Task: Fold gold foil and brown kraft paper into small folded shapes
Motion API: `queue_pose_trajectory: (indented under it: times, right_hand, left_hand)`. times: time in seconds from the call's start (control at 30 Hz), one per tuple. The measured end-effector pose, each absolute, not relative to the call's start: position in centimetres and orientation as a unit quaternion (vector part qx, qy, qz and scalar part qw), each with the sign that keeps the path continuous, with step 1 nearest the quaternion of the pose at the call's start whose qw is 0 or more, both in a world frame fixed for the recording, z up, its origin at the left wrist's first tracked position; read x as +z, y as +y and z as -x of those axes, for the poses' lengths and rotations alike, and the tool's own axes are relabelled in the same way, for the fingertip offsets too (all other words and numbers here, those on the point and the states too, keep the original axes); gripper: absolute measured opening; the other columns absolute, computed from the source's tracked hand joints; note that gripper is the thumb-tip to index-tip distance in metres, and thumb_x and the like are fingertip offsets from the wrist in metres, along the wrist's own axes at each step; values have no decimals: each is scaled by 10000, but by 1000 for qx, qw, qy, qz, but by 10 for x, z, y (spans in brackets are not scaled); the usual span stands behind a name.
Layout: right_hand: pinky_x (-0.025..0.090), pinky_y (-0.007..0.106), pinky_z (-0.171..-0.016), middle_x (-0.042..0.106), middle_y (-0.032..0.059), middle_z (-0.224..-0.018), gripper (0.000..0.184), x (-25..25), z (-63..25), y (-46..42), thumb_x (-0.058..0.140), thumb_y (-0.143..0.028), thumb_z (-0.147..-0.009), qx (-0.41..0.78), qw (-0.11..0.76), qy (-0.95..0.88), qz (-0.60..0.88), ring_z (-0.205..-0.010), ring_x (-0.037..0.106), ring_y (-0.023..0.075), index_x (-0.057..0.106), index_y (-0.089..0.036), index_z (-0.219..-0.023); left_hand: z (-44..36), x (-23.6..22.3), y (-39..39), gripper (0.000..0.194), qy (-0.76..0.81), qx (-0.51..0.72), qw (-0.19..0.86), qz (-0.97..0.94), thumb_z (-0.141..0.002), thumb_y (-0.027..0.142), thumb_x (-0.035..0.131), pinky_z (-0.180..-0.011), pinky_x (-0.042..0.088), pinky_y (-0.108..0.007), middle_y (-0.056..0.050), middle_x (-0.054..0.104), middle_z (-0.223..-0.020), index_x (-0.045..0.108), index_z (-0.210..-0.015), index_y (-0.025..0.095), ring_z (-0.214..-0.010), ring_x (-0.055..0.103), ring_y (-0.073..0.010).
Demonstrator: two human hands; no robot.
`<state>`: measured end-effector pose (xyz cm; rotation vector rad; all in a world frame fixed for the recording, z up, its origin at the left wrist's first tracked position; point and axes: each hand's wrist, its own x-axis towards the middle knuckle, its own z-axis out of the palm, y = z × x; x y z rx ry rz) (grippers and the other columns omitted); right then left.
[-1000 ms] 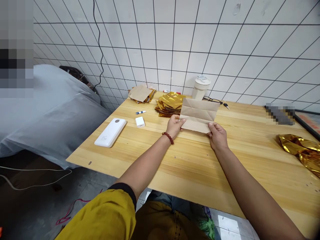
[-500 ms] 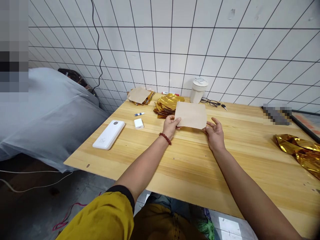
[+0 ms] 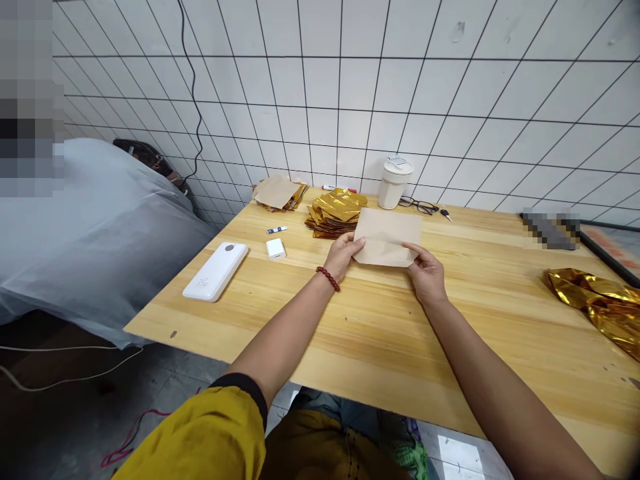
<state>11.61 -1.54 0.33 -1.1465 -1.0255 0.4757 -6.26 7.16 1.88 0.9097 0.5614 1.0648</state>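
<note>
A tan sheet of paper [image 3: 387, 230] is held up over the table between both hands. Its near edge shows a crease, with the corners slanting in. My left hand [image 3: 344, 255] pinches the left edge, thumb on top, and a red bead bracelet circles that wrist. At the lower right corner, my right hand [image 3: 427, 272] grips the paper with thumb and fingers, the index finger lying over the top face. Just behind the left fingertips lies a stack of gold foil sheets [image 3: 336, 212], partly covered by the paper.
On the wooden table [image 3: 300, 333] are a white power bank [image 3: 216, 272], a white charger [image 3: 275, 249], a small blue-and-white stick [image 3: 277, 230], a tan-topped stack [image 3: 277, 192], a red marker [image 3: 340, 189], a lidded cup [image 3: 395, 181], eyeglasses [image 3: 420, 205], a key [image 3: 446, 215] and crumpled gold foil [image 3: 600, 303].
The paper's near edge now shows a crease. My right index finger has moved onto the paper's top face. The sheet sits slightly lower and farther right in view.
</note>
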Motion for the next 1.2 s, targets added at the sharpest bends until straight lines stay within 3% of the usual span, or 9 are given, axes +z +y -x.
queue_pose_trajectory:
  times: [0.13,0.2,0.3,0.37,0.53,0.63,0.73,0.93,1.2]
  right_hand:
    - [531,339,-883,704,54,-1104,482,4,-117,-15,775,-288,-649,230,714,-439,495,-998,649,192,688,-241,-1120]
    - [550,298,-760,705,46,-1066,546,5,-120,-14,781,-339,-654,244,739,-393,490,-855,659,158,647,-253,-1176]
    - [499,241,-566,705,16,-904,461,6,-124,-13,754,-452,-690,285,762,-309,492,-608,589,102,669,-239,-1090]
    - [468,229,-530,699,10,-848,413,6,-125,-13,742,-504,-704,312,761,-294,486,-596,575,104,692,-217,-998]
    - [498,270,-596,703,6,-783,374,8,-123,-16,759,-544,-695,332,751,-326,469,-673,615,150,696,-196,-817]
    - [535,327,-701,729,23,-805,397,9,-123,-18,715,-581,-726,327,757,-332,458,-762,665,198,712,-200,-838]
    - [544,354,-764,751,28,-833,344,10,-122,-20,781,-496,-685,336,735,-357,468,-831,692,231,729,-206,-863]
    - [546,402,-830,773,40,-927,359,8,-118,-23,874,-330,-570,343,701,-387,492,-872,711,262,761,-204,-887]
    - [556,427,-845,772,68,-941,450,8,-115,-25,912,-331,-506,392,652,-404,508,-856,724,276,763,-184,-905]
  left_hand:
    - [60,16,72,473,246,501,734,-387,-497,343,894,-836,483,-332,-64,735,-891,680,-866,138,-807,655,-173]
    - [60,16,72,493,240,511,731,-383,-487,332,897,-858,477,-345,-70,741,-907,691,-892,140,-827,659,-182]
    - [60,15,73,496,235,511,730,-389,-488,328,898,-857,476,-346,-73,745,-895,698,-900,136,-817,659,-179]
    - [60,15,72,500,232,494,735,-402,-480,329,901,-847,476,-349,-74,745,-875,698,-892,134,-793,659,-178]
    - [61,18,70,514,237,480,733,-419,-452,356,911,-842,476,-356,-60,741,-840,687,-860,137,-761,660,-177]
    - [61,19,68,505,243,477,730,-425,-443,354,915,-819,484,-333,-52,738,-824,680,-833,134,-742,654,-161]
    - [62,21,66,523,250,464,732,-432,-425,336,922,-818,492,-329,-60,742,-839,685,-842,127,-748,658,-159]
    - [67,25,62,562,233,393,747,-482,-441,353,918,-855,502,-377,-108,745,-926,725,-911,112,-828,682,-214]
    - [66,18,60,577,235,362,726,-536,-438,320,916,-938,489,-420,-121,746,-977,749,-949,113,-899,688,-242]
